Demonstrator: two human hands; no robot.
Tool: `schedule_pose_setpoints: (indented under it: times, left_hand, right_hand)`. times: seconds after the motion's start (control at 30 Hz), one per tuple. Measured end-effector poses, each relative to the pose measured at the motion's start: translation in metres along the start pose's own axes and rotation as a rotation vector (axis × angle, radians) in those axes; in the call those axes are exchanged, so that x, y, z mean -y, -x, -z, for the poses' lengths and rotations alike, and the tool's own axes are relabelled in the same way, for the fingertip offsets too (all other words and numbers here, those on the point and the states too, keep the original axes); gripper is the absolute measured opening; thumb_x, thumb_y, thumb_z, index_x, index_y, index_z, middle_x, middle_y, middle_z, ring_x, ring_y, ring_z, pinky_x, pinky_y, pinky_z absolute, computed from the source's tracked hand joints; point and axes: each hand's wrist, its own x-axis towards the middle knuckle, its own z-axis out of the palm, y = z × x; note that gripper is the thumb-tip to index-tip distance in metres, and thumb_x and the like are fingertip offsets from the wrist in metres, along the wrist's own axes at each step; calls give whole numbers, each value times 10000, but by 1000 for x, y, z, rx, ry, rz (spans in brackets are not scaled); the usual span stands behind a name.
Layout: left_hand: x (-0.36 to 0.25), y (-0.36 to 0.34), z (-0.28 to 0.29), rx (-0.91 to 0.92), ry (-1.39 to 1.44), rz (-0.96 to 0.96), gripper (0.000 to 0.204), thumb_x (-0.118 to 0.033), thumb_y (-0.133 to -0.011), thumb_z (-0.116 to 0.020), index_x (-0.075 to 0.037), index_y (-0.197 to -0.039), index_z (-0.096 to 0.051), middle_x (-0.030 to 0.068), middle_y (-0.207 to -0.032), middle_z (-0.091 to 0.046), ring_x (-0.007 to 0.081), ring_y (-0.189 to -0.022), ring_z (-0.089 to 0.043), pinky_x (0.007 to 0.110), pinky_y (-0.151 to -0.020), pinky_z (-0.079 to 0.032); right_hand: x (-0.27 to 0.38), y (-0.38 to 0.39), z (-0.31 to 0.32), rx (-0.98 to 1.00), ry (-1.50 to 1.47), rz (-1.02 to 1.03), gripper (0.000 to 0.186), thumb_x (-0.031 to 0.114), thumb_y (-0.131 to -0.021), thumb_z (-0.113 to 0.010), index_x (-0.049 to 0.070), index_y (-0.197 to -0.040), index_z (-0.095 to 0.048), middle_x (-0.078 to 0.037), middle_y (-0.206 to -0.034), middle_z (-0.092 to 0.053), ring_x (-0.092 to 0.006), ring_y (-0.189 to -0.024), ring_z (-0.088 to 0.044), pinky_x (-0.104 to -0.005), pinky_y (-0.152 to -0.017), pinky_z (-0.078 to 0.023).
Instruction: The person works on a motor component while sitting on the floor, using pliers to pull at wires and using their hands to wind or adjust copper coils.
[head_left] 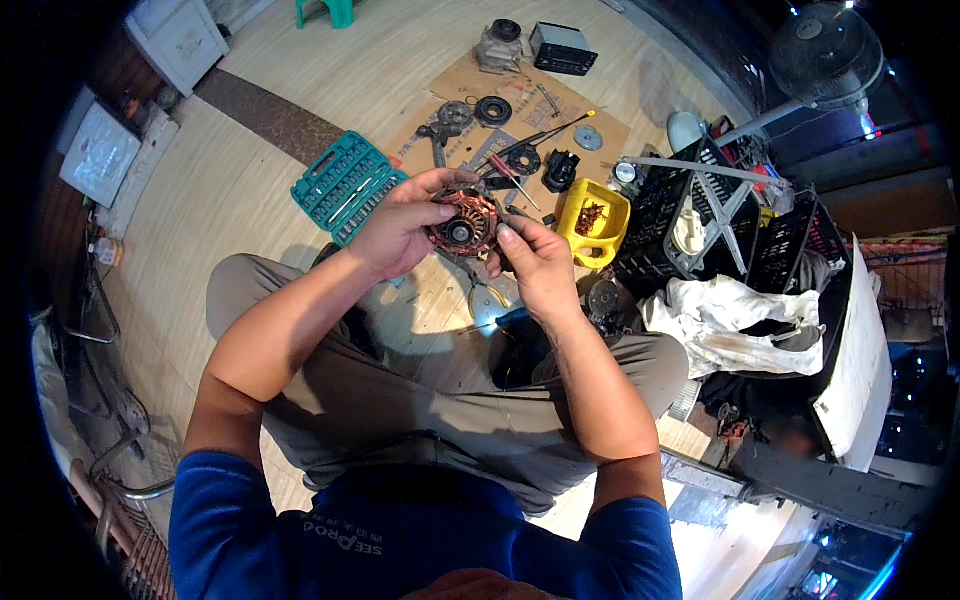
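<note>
In the left hand (398,225), curled mostly closed: a copper-wound motor part (462,228), gripped by its left side, between both hands, round face turned upward in the head view. At its right edge: the right hand (537,262), fingers bent toward the thumb; cannot tell on what.

Repair workshop, looks improvised. Evidence: socket set (340,178) open on wood-look floor (270,60), stripped machine parts (492,110) and red-handled screwdriver (502,167) on flattened cardboard (605,125), copper-wound part (462,228) being handled. Cut-open yellow container (597,254) holds small bits. Black crates (640,255) stacked with clutter, fan (826,55) alongside.
</note>
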Motion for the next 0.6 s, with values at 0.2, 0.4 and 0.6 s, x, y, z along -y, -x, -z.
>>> schedule_pose_setpoints:
  times: [0.2,0.4,0.6]
  left_hand:
    - [1,0,0,-20,-60,15,362,-48,-916,-554,17,-1267,-494,139,-1101,-642,212,-996,-653,346,-890,-535]
    - [1,0,-2,-64,-107,50,328,-61,-931,-568,15,-1245,-514,124,-1060,-653,188,-949,-661,323,-850,-546]
    - [-5,-1,2,43,-184,50,474,-66,-912,-572,29,-1350,-421,151,-1191,-603,220,-1078,-615,356,-929,-507]
  right_hand:
    - [1,2,1,30,43,15,282,160,-958,-592,-58,-1136,-608,-48,-794,-637,-98,-651,-572,-238,-609,-487]
    - [-4,1,3,71,42,8,301,187,-969,-575,-55,-1149,-584,-64,-847,-645,-120,-692,-595,-259,-643,-506]
    - [-7,-1,1,72,-163,-46,239,155,-996,-509,-34,-1133,-561,-83,-880,-655,-139,-716,-617,-283,-700,-537]
